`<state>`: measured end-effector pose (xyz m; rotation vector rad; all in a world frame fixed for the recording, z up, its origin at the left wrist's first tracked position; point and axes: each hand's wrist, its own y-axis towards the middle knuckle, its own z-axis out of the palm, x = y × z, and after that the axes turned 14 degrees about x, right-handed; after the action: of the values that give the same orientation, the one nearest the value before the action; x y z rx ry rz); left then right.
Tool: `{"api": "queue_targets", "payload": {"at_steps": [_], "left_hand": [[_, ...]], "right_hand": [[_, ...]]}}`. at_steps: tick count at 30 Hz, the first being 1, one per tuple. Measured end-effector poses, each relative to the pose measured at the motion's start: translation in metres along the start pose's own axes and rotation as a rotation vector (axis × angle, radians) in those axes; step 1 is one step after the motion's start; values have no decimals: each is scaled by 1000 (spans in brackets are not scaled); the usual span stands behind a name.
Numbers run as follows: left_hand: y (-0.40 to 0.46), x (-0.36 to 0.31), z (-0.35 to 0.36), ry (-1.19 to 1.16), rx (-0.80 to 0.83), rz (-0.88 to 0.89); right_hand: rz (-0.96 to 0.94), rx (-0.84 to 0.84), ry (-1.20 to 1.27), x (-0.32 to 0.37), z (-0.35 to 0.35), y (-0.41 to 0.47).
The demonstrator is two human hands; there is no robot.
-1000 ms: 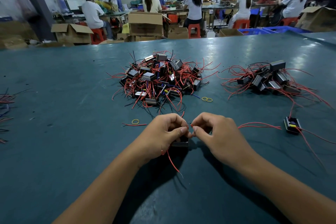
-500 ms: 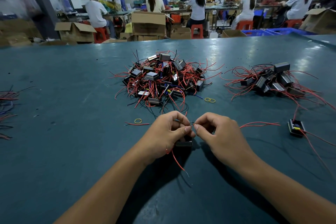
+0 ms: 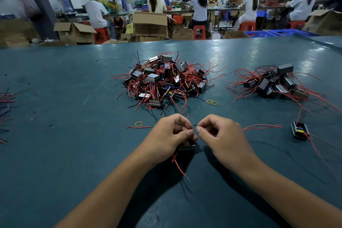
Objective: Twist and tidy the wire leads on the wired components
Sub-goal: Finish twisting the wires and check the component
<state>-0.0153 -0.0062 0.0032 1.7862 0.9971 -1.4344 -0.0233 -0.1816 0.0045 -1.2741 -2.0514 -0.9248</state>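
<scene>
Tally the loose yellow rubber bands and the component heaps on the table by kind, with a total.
Yellow rubber bands: 3, one left of the left hand, two beside the middle heap.
Component heaps: 2, middle heap and right heap.
Total: 5.

Both hands pinch wire leads over a component.

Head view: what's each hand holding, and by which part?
Left hand holds a black wired component under its palm and pinches a wire lead near its tip. Right hand pinches the facing wire end. Finer grip detail cannot be told.
</scene>
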Motion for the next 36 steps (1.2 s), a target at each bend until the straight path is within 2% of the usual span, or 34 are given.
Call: {"api": "queue_targets", "payload": {"at_steps": [18,20,24,26,28,33,36], "left_hand": [[-4,-10,2,115,-6,-1],[-5,-12,-1,224,-39,31],[-9,-16,-1,615,-116,124],[-9,-18,1,707,-145,141],[-9,-19,0,692,-136,112],[-11,-24,-7,498,25,-5],[-12,-25,-5,374,1,-55]], "right_hand": [[6,35,2,-1,2,2],[-14,46,-15,0,1,1],[-57,74,-72,1,2,-2],[-81,80,-104,1,2,-2],[-99,82,-122,1,2,-2],[-108,97,-121,0,1,-3],[-128,104,-122,2,1,-4]]}}
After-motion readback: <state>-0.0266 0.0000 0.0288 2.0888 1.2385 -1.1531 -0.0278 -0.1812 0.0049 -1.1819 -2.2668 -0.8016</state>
